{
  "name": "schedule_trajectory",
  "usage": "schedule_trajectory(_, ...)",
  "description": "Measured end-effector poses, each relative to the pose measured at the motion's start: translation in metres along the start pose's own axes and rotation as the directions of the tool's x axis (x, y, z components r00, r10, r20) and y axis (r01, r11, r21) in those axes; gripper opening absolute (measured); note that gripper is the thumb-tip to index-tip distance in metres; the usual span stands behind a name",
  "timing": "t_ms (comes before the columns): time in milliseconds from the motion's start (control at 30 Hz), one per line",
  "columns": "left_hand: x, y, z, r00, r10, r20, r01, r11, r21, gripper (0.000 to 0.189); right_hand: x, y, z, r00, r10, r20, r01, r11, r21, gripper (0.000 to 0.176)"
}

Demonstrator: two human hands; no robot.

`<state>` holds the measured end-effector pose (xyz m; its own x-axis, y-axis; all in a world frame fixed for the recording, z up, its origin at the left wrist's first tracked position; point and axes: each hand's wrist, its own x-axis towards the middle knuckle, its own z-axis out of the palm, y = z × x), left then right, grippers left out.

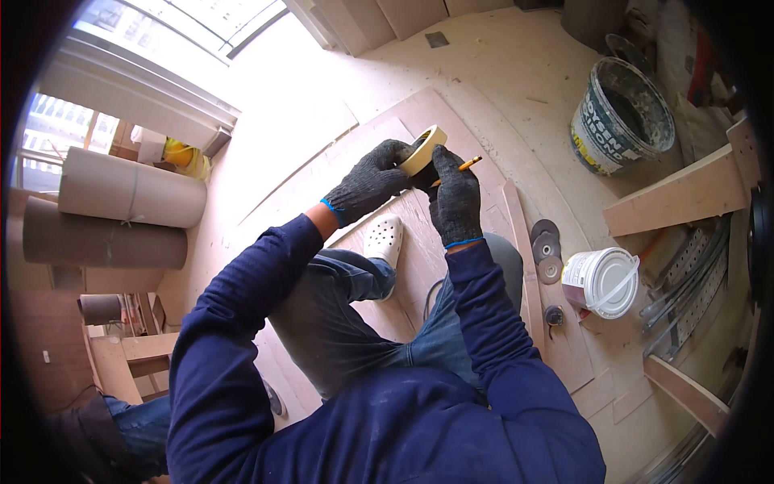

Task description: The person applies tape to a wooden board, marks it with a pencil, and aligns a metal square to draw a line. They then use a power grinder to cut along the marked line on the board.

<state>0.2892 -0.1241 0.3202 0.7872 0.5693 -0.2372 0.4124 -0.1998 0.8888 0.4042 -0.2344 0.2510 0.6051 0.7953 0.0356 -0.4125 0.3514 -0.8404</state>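
My left hand (372,179), in a dark grey knitted glove with a blue cuff, is closed around a roll of pale yellow masking tape (425,151). The roll is tilted up in front of me, above the pinkish boards (387,137) on the floor. Against the roll's right side is my gloved right hand (457,198), its fingers bent. A yellow pencil (471,164) sticks out of that hand to the right, its other end partly hidden by the fingers. A white clog (384,239) shows below the hands.
A long wooden strip (524,270) lies at my right, beside several cutting discs (547,244), a tape measure (554,315) and a white lidded tub (601,282). Farther off stands a dirty bucket (601,129). Large rolls (129,189) are stacked left. A jeans-clad leg (143,427) appears lower left.
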Motion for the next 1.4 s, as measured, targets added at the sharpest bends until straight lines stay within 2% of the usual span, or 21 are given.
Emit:
schedule_trajectory(67,-0.002,0.005,0.002,0.998,-0.058,0.024,0.059,0.996,-0.069,0.040,-0.001,-0.006,0.005,0.993,-0.105,-0.051,0.101,0.993,-0.065,0.030)
schedule_trajectory(100,-0.002,0.008,0.002,0.998,-0.058,0.025,0.060,0.996,-0.069,0.040,-0.001,-0.009,0.007,0.993,-0.104,-0.052,0.101,0.993,-0.065,0.030)
schedule_trajectory(167,-0.003,0.013,0.003,0.992,-0.125,-0.006,0.124,0.992,-0.034,0.040,-0.001,-0.014,0.009,0.974,0.204,-0.104,-0.180,0.963,0.199,0.031)
schedule_trajectory(300,-0.001,0.008,0.006,0.996,-0.084,-0.043,0.084,0.996,0.000,0.039,-0.004,-0.017,0.014,0.967,0.231,-0.106,-0.195,0.942,0.273,0.031)
schedule_trajectory(367,0.000,0.003,0.007,0.995,-0.019,-0.098,0.034,0.987,0.154,0.037,-0.004,-0.016,0.011,0.983,0.178,-0.047,-0.167,0.969,0.179,0.030)
schedule_trajectory(500,0.008,-0.012,0.007,0.991,0.037,-0.130,-0.017,0.988,0.151,0.034,-0.005,-0.020,0.011,0.976,0.210,-0.056,-0.192,0.955,0.224,0.032)
schedule_trajectory(567,0.005,-0.007,0.006,0.999,-0.016,-0.048,0.016,1.000,0.000,0.034,-0.003,-0.011,0.004,0.987,0.143,-0.070,-0.140,0.989,0.053,0.035)
schedule_trajectory(600,0.005,-0.003,0.005,0.999,-0.011,-0.045,0.011,1.000,0.002,0.034,-0.003,-0.008,0.000,0.988,0.138,-0.073,-0.135,0.990,0.053,0.035)
schedule_trajectory(633,0.004,0.001,0.005,1.000,-0.020,-0.003,0.020,0.999,-0.038,0.035,-0.003,-0.004,-0.005,0.997,0.020,-0.071,-0.025,0.997,-0.072,0.036)
schedule_trajectory(667,0.003,0.001,0.004,0.999,-0.029,0.041,0.032,0.996,-0.079,0.035,-0.004,-0.006,-0.005,0.994,-0.096,-0.056,0.083,0.977,-0.194,0.037)
schedule_trajectory(700,0.003,0.000,0.003,0.999,-0.028,0.044,0.032,0.996,-0.079,0.035,-0.004,-0.007,-0.007,0.993,-0.097,-0.060,0.084,0.977,-0.195,0.037)
schedule_trajectory(767,0.003,0.001,0.003,0.994,-0.022,0.109,0.051,0.962,-0.267,0.035,-0.004,-0.013,-0.006,0.975,-0.212,-0.072,0.161,0.887,-0.432,0.030)
schedule_trajectory(800,0.004,0.003,0.004,0.994,-0.021,0.112,0.050,0.962,-0.268,0.035,-0.003,-0.018,-0.004,0.974,-0.213,-0.074,0.161,0.886,-0.434,0.030)
schedule_trajectory(833,0.004,0.005,0.004,0.993,-0.056,0.108,0.082,0.962,-0.259,0.035,-0.002,-0.022,-0.001,0.988,-0.011,-0.153,-0.009,0.992,-0.129,0.031)
schedule_trajectory(867,0.005,0.006,0.005,0.990,-0.091,0.103,0.115,0.961,-0.251,0.035,-0.002,-0.024,0.002,0.965,0.206,-0.162,-0.173,0.965,0.196,0.031)
schedule_trajectory(967,0.007,0.008,0.005,0.992,-0.106,0.075,0.119,0.974,-0.191,0.034,-0.004,-0.018,0.004,0.972,0.162,-0.171,-0.130,0.974,0.184,0.032)
schedule_trajectory(1200,0.016,0.001,0.008,0.996,-0.076,-0.042,0.070,0.991,-0.111,0.029,-0.005,-0.024,0.007,0.968,0.171,-0.184,-0.124,0.962,0.241,0.033)
schedule_trajectory(1267,0.015,0.000,0.008,0.998,-0.062,0.030,0.067,0.969,-0.239,0.031,-0.005,-0.022,0.001,0.978,0.082,-0.190,-0.072,0.996,0.056,0.033)
schedule_trajectory(1400,0.016,0.008,0.013,0.994,-0.050,0.099,0.083,0.927,-0.366,0.029,-0.004,-0.025,-0.006,0.980,-0.034,-0.195,0.038,0.999,0.020,0.033)
